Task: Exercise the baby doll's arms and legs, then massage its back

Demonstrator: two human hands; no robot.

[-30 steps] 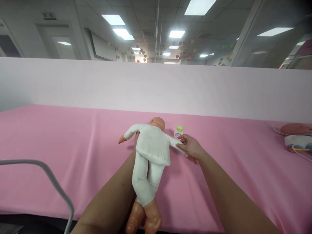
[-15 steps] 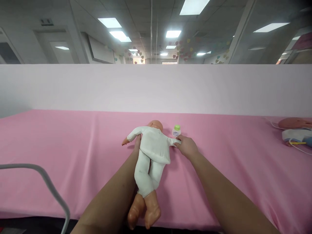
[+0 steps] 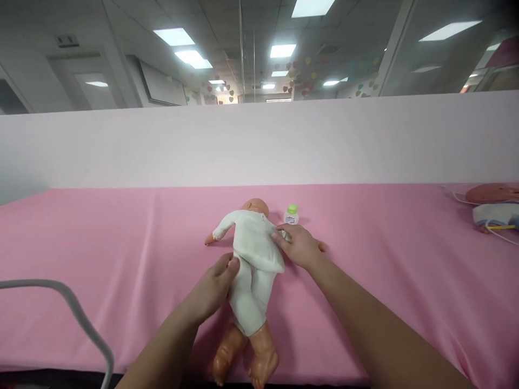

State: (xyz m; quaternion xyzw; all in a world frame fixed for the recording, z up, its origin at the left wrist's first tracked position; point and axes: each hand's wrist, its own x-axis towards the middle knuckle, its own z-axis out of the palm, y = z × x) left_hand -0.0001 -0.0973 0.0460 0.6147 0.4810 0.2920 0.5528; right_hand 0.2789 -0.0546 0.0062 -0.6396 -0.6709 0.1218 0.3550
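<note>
Plastic baby doll in white cloth suit point(image 3: 252, 254) lies face down on the pink-covered worktop point(image 3: 101, 243). Our left hand point(image 3: 213, 289) cups its hip with fingers loosely together, right hand point(image 3: 298, 246) flat and spread on its back. We judge it best to keep both palms light, steadying the torso before shifting the fabric.

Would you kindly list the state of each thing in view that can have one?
Doll: lying face down on the pink cloth, dressed in white.
Small bottle: upright, green cap on, untouched.
Left hand: fingers open, touching the doll's hip.
Right hand: flat on the doll's back and arm.
Items at far right: lying on the cloth, partly out of frame.
</note>
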